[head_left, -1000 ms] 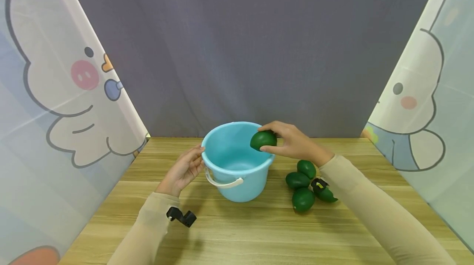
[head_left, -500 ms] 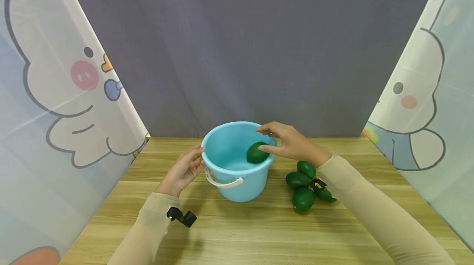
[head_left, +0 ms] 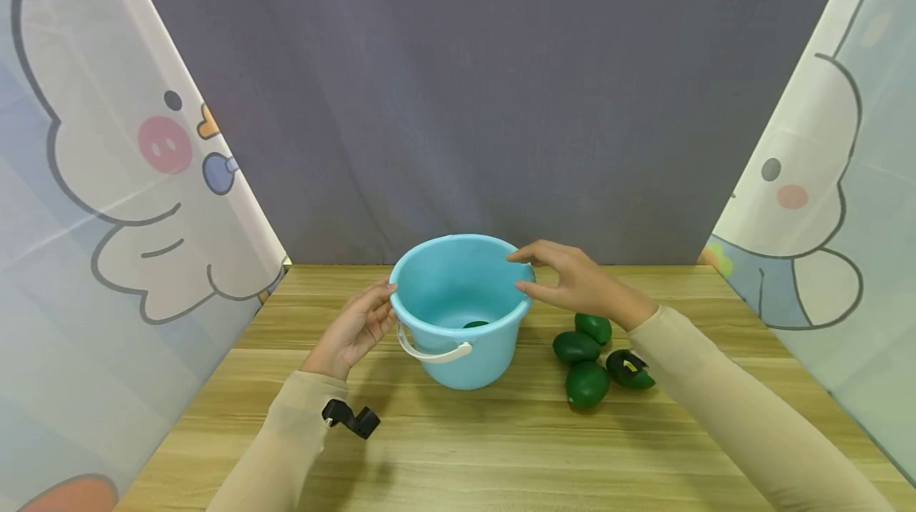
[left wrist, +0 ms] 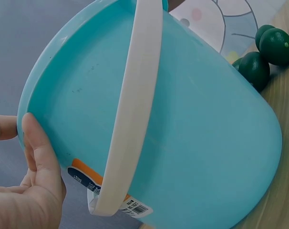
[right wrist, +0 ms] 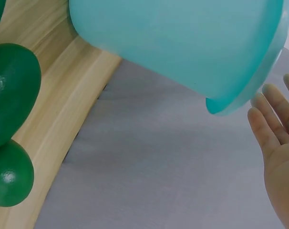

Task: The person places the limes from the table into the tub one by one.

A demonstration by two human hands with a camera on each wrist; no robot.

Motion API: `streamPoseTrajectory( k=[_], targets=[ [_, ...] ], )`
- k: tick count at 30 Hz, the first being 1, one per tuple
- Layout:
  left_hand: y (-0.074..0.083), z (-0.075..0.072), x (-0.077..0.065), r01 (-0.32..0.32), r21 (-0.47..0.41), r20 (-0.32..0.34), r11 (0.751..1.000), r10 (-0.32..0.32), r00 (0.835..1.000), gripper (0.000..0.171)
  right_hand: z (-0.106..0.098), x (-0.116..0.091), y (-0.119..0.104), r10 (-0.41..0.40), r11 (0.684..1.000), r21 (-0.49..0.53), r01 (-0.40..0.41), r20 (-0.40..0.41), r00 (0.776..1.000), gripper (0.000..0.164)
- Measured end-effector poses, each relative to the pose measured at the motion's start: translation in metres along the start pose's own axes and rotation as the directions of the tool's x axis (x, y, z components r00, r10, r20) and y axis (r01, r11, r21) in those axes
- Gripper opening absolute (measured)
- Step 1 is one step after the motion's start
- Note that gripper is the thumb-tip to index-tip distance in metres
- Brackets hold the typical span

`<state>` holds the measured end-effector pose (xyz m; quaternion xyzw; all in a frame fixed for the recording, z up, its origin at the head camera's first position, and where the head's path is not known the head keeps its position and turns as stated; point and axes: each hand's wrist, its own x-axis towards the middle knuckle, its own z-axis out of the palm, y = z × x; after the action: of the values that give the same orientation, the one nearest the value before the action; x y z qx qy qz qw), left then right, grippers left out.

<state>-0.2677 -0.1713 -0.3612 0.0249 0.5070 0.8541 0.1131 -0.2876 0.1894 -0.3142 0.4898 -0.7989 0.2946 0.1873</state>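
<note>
A light blue bucket (head_left: 468, 361) with a white handle (head_left: 432, 354) stands upright on the table. My left hand (head_left: 358, 329) pinches its rim on the left side; the left wrist view shows fingers on both sides of the rim (left wrist: 49, 57). Over the right rim hovers my right hand (head_left: 572, 277), fingers spread and holding nothing. Inside the bucket, a sliver of a dark green, avocado-like fruit (head_left: 475, 324) shows above the near rim, the rest hidden. Several similar smooth oval green fruits (head_left: 587, 385) lie in a cluster right of the bucket, below the right forearm.
The wooden table (head_left: 458, 448) ends at a grey curtain (head_left: 487, 98) close behind the bucket. Cartoon-printed curtains (head_left: 164, 242) flank both sides. Black camera mounts sit at the wrists, the left one (head_left: 351, 418) plainly visible.
The right hand has let go of the green fruit, which dropped to the bucket's bottom. That hand has then shifted slightly right. The left hand and bucket have stayed put.
</note>
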Motion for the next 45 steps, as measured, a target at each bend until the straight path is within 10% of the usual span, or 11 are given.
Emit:
streamPoseTrajectory(
  k=[45],
  targets=[
    [-0.002, -0.002, 0.001, -0.012, -0.012, 0.033, 1.000, 0.013, 0.999, 0.031, -0.021, -0.058, 0.001, 0.144, 0.983, -0.117, -0.143, 0.000, 0.990, 0.038]
  ],
)
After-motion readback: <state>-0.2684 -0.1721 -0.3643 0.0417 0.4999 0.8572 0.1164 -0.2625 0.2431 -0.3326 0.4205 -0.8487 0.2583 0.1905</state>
